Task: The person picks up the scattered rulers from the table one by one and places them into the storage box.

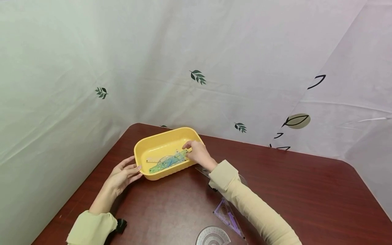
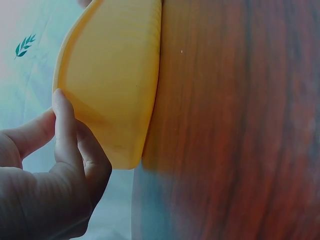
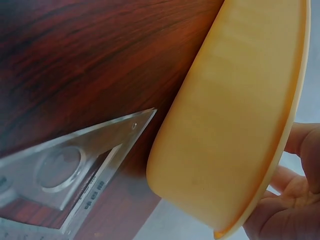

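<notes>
A yellow plastic basin (image 1: 165, 139) sits at the table's back left, with overlapping clear, green and blue rulers (image 1: 168, 162) inside. My left hand (image 1: 124, 174) holds the basin's left front corner; in the left wrist view, the fingers (image 2: 64, 125) touch its rim and outer wall. My right hand (image 1: 199, 154) reaches over the right end of the basin, thumb and forefinger apart above the rulers. From the right wrist, that hand (image 3: 292, 200) appears beyond the rim, partly hidden by the basin's wall.
A clear set square (image 3: 95, 162) lies beside the basin, partly under my right forearm in the head view. Nearer the front are a purple-edged set square (image 1: 227, 217) and a clear protractor (image 1: 212, 234). A patterned white cloth (image 1: 245, 68) hangs behind the table (image 1: 306, 190).
</notes>
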`<state>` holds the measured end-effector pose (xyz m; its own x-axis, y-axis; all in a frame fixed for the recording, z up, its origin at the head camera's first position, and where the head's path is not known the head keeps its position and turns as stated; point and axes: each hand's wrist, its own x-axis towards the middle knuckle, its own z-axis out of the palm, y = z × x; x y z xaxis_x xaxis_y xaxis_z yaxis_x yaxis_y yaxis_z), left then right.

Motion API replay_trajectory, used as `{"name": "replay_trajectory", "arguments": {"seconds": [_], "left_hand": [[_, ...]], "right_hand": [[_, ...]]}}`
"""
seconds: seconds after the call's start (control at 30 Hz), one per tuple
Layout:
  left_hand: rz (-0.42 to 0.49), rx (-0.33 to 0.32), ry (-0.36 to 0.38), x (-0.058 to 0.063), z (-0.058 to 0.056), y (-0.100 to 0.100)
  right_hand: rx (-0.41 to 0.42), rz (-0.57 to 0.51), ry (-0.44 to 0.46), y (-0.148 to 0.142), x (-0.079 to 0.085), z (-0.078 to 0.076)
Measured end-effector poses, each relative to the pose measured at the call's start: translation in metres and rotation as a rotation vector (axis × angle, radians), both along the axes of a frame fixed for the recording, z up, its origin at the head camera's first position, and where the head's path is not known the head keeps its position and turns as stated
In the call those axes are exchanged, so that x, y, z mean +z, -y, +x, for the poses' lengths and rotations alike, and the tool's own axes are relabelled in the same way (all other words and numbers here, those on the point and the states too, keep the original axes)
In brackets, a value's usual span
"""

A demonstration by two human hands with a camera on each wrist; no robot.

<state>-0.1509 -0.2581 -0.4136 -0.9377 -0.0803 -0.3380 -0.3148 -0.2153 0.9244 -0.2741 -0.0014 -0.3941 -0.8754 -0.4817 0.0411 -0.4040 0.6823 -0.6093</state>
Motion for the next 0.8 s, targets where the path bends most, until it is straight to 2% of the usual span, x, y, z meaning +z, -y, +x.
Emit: {"name": "replay_trajectory", "arguments": {"seconds": [0.3, 0.53, 0.8], "left_hand": [[0.002, 0.001, -0.001, 0.0009, -0.0013, -0.0007], [-0.002, 0.004, 0.001, 0.0006, -0.0011, -0.0007], [0.001, 0.003, 0.000, 0.0011, 0.0002, -0.0010]], "right_hand": [[0.024, -0.030, 0.019, -0.0005, 0.0012, 0.0000], [0.043, -0.119, 0.060, -0.0020, -0.0002, 0.0007], [0.043, -0.139, -0.004, -0.0037, 0.0035, 0.0021]]}}
